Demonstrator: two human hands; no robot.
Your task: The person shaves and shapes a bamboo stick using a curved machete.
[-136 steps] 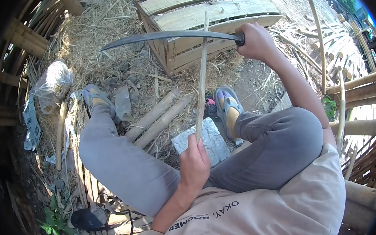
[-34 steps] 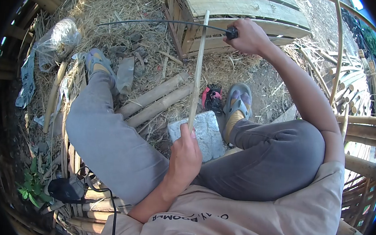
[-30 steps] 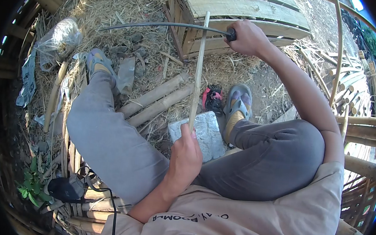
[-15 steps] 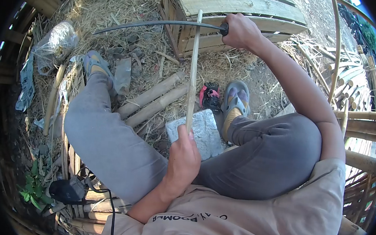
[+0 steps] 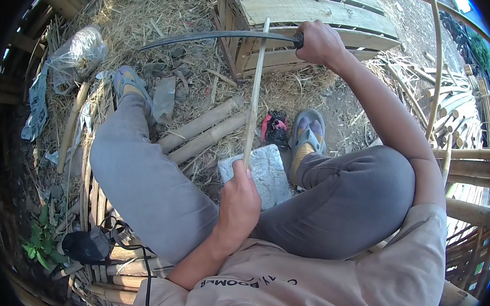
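"Largest?"
"Slatted wooden crate [image 5: 319, 12], on the ground [image 5: 346, 106]."
"Then?"
"Curved machete [image 5: 208, 35], handle [image 5: 299, 40] in the closed grip of the right hand [image 5: 321, 43]."
"The stick [image 5: 255, 102]?"
"Grip of the left hand [image 5: 241, 204] wraps its near end; the machete crosses near its far end."

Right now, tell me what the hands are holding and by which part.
The left hand grips a thin wooden strip by its near end; the right hand holds a long curved blade by its dark handle.

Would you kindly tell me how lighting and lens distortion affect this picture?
Head view: black rounded borders frame the scene, the crate's slats bow with apparent lens distortion, glare washes out the poles at right, and the knife shows little blur.
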